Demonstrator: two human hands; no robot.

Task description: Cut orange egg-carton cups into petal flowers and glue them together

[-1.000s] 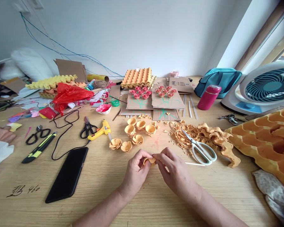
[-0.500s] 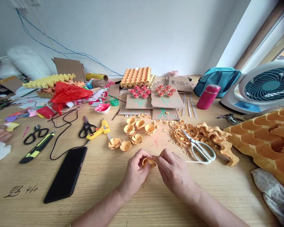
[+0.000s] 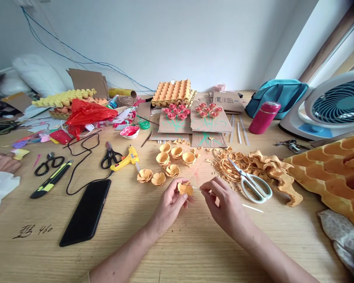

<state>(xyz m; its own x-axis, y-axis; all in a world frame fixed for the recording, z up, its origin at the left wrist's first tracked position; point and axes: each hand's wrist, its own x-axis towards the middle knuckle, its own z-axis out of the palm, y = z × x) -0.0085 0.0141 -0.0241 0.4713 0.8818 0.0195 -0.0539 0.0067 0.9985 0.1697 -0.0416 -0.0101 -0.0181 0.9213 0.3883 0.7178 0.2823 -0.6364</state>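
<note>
My left hand [image 3: 168, 201] is closed on a small orange egg-carton flower [image 3: 185, 189], its petals spread upward. Just to the right, my right hand [image 3: 225, 202] pinches a thin white stick [image 3: 253, 208]; one end points at the flower and the other shows beyond the back of the hand. Whether the tip touches the flower is hard to make out. Beyond my hands stand several orange egg-carton cups [image 3: 163, 158] and cut flowers [image 3: 158, 179]. Open white-handled scissors [image 3: 255, 188] lie to the right on carton scraps [image 3: 271, 167].
On the left lie a black phone [image 3: 87, 214], a yellow glue gun [image 3: 126, 159], a cutter knife [image 3: 51, 180] and black scissors [image 3: 110, 156]. Another person's hand [image 3: 2, 163] rests at the left edge. Egg trays [image 3: 336, 173], a pink bottle [image 3: 264, 118] and a fan [image 3: 342, 102] occupy the right.
My right hand has drawn back to the right from the flower, with the white stick in its fingers. The flower now shows more fully in my left hand. The view has shifted slightly.
</note>
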